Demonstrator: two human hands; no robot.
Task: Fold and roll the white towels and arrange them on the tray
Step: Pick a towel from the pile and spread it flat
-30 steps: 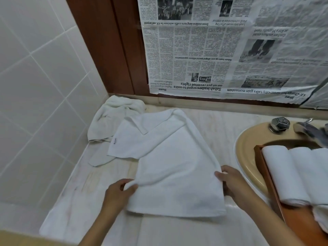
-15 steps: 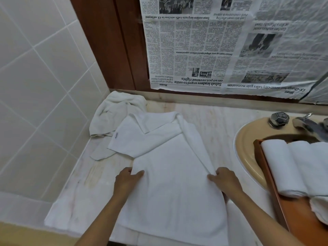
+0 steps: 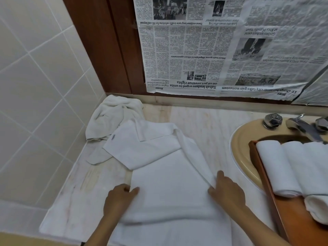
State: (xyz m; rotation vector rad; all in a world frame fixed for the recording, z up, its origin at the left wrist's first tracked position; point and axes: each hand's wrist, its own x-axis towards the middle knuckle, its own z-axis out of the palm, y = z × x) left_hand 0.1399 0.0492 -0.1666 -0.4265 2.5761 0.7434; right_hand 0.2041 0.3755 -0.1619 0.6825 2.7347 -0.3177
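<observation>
A white towel [image 3: 168, 176] lies spread on the marble counter, its far end folded into a point with a flap turned left. My left hand [image 3: 119, 201] pinches the towel's left edge between thumb and fingers. My right hand [image 3: 226, 191] grips the right edge, fingers curled over the fold. The towel's near part forms a thick fold between my hands and hangs over the counter's front edge. A brown wooden tray [image 3: 294, 215] rests across the sink at the right, holding several rolled white towels [image 3: 276, 167].
A crumpled off-white towel [image 3: 111, 116] lies in the back left corner against the tiled wall. The beige sink [image 3: 243, 155] with chrome taps [image 3: 272, 120] sits at the right. Newspaper [image 3: 221, 47] covers the back wall above the counter.
The towel slid toward me, so its near end now hangs off the counter. Both hands shifted along its side edges, and a thick fold has formed across it between them.
</observation>
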